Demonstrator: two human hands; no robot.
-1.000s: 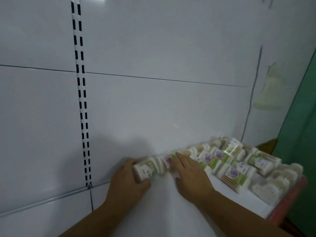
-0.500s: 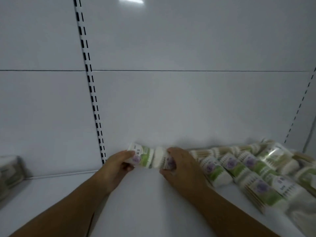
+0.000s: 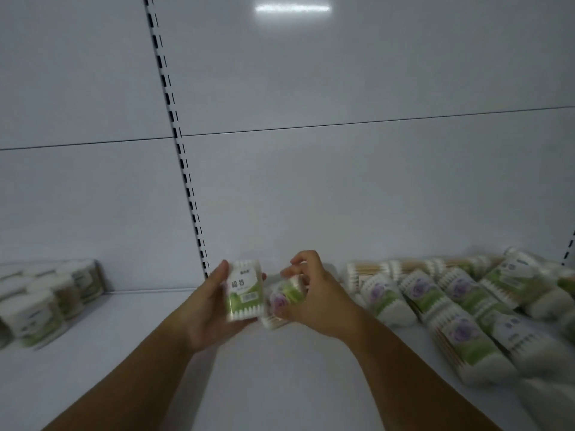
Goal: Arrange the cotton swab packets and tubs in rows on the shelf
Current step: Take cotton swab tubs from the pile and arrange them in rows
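Observation:
My left hand [image 3: 208, 309] holds a green-and-white cotton swab packet [image 3: 244, 290] upright just above the white shelf [image 3: 280, 384], near the back panel. Right beside it, my right hand [image 3: 314, 300] grips a second packet [image 3: 284, 298] with a purple flower label, tilted on its side. A loose heap of several more swab packets [image 3: 460, 309] lies along the shelf to the right. Round swab tubs [image 3: 49, 303] stand grouped at the far left of the shelf.
A slotted black-and-white upright [image 3: 183, 169] runs down the white back panel just left of my hands. Another slotted upright [image 3: 569, 247] shows at the right edge. Bare shelf surface lies between the tubs and my hands.
Both hands have lifted their packets off the shelf's back edge and turned them; the left packet now stands upright. The view has shifted left, showing the tubs.

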